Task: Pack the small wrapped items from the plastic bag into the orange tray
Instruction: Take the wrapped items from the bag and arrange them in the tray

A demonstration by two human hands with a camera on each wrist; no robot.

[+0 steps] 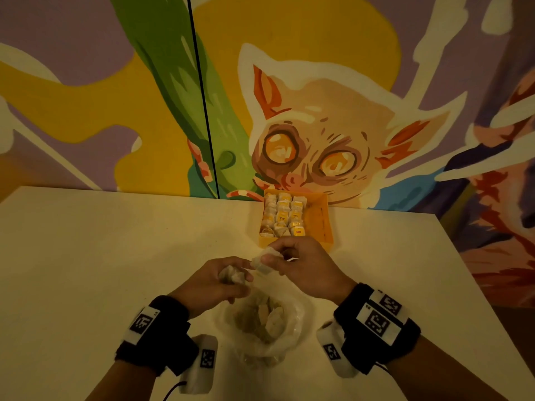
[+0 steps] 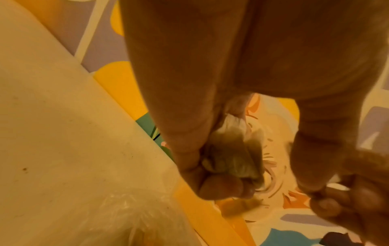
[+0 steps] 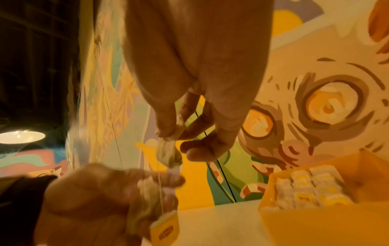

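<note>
White table, painted wide-eyed creature mural, lit ceiling lamp

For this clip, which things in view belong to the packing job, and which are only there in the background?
Part of the job:
- orange tray, partly filled with packed items
- plastic bag holding more items
- wrapped item gripped in the left hand
- wrapped item pinched by the right hand

Only there:
- white table
- painted wall
- ceiling lamp

pale table against a painted mural wall; lit lamp.
</note>
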